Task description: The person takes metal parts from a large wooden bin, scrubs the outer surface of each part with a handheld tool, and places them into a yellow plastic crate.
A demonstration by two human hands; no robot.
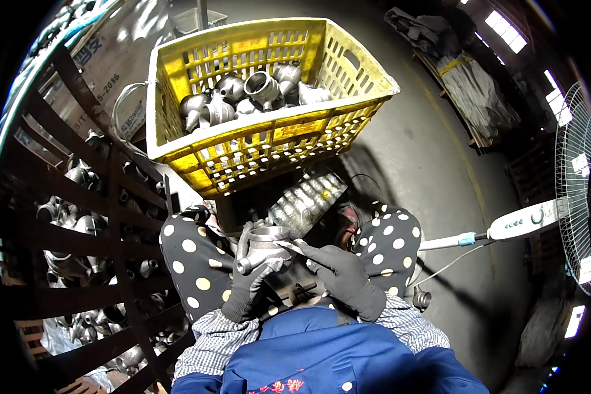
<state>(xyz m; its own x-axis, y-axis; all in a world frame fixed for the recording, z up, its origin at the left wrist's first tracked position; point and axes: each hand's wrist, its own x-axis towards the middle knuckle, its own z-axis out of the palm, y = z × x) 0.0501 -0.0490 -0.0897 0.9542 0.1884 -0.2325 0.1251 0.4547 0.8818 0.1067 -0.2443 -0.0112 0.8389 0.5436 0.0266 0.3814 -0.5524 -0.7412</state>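
Note:
In front of my lap, a grey metal casting [269, 243] with a wide round mouth and a short side spout is gripped by my left hand [248, 281]. My left fingers, in a dark grey glove, wrap round its side and underside. My right hand [341, 272], gloved too, is closed on a thin flat metal tool [289, 246]. The tool's light tip meets the casting's side just below the rim. Most of its length is hidden by my right fingers, so its exact kind cannot be told.
A yellow plastic crate [276, 131] of similar castings [262, 88] stands ahead. Beneath it leans a lumpy silvery slab [306, 202]. On my left is a brown slatted metal cage [118, 223] full of castings; on my right, a floor fan [528, 220]. One small casting [422, 300] lies on the floor.

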